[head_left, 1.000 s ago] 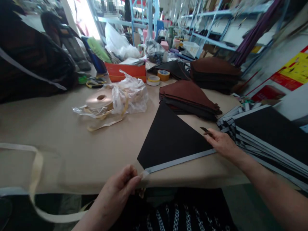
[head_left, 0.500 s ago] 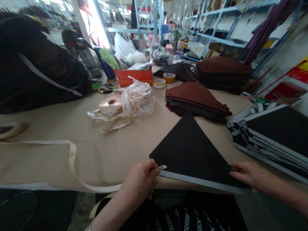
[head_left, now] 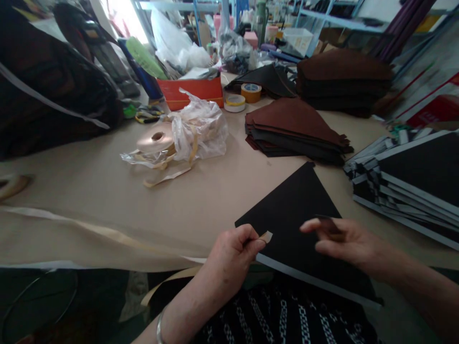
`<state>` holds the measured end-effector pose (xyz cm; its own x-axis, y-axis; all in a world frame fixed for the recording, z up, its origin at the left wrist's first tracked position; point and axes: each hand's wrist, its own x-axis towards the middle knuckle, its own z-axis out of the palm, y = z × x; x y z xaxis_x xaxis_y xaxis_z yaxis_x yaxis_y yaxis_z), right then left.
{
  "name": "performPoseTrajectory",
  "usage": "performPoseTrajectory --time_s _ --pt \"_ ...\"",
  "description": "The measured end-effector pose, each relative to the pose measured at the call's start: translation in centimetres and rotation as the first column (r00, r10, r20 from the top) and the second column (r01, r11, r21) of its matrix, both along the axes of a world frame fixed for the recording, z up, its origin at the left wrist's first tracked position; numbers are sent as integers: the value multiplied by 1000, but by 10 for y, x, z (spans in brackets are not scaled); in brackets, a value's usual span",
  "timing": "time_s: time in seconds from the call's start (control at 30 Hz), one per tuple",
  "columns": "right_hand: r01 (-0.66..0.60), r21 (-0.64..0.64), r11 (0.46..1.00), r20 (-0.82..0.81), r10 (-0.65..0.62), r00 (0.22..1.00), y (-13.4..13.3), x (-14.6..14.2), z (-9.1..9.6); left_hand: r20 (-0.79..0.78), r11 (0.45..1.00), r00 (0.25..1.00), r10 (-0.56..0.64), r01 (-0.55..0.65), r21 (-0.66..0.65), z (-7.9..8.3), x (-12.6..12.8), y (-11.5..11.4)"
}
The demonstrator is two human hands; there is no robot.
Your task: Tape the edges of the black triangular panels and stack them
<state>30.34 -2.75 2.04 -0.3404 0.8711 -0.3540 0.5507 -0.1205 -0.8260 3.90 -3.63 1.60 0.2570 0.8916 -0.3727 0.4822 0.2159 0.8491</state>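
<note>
"What's hard to make out from your end?"

"I see the right hand [head_left: 344,243] blurred, thumb and forefinger parted, a small dark flat piece [head_left: 330,228] gripped there that I can't identify. It hides part of the black fan-shaped panel with a grey edge strip [head_left: 287,210], at four o'clock."

"Left hand [head_left: 234,258]?"

"Pinching the narrow cream tape's end [head_left: 266,237]. At nine, I get a cream tape roll [head_left: 16,188], cut off."

"Surface, room?"

"Tan-covered table [head_left: 218,205]; pale-blue shelving [head_left: 333,19] towards one, cropped above."
</note>
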Motion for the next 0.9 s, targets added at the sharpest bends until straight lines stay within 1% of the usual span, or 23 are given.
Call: performPoseTrajectory --time_s 0.03,0.1,0.17,0.27,0.37,0.47,0.57,0.63,0.67,0.7,0.77,0.83,0.9 --pt "-49 -87 995 -81 42 996 10 -20 1 1 1000 1000 2 -2 6 0 0 0" --pt "-128 -205 970 -200 87 976 26 -50 -1 -7 1000 1000 6 -6 25 0 0 -1" --pt "-173 -257 951 -257 105 961 38 -67 -3 -23 999 1000 10 -9 40 0 -1 0" --pt "-228 -273 935 -293 145 945 47 -75 -7 -44 999 999 6 -4 47 -2 -2 2" --pt "-276 -238 931 -318 194 928 49 -77 -7 -46 998 999 8 -5 57 -6 -2 6" --pt "-252 -189 949 -301 188 935 51 -76 -7 -61 1000 998 -6 8 29 -12 -3 10" --pt "-158 -91 983 -203 137 970 68 -66 -10 -94 999 995 -28 29 14 -18 -7 17" --pt "-50 40 998 -31 51 998 90 -50 -14 -124 999 992 -27 31 31 -20 -11 21" --pt "10 117 993 77 -19 997 104 -39 -16 -144 999 989 -25 31 39 -20 -13 23" --pt "66 192 979 183 -102 978 118 -27 -20 -164 999 986 -26 34 42 -20 -15 25" --pt "157 309 938 339 -263 903 147 -4 -27 -198 999 980 -31 39 36 -19 -19 27" --pt "218 380 899 410 -375 831 169 14 -35 -218 998 975 -45 51 23 -19 -23 28" --pt "240 431 870 465 -442 767 183 26 -42 -230 998 972 -55 60 15 -22 -27 28"
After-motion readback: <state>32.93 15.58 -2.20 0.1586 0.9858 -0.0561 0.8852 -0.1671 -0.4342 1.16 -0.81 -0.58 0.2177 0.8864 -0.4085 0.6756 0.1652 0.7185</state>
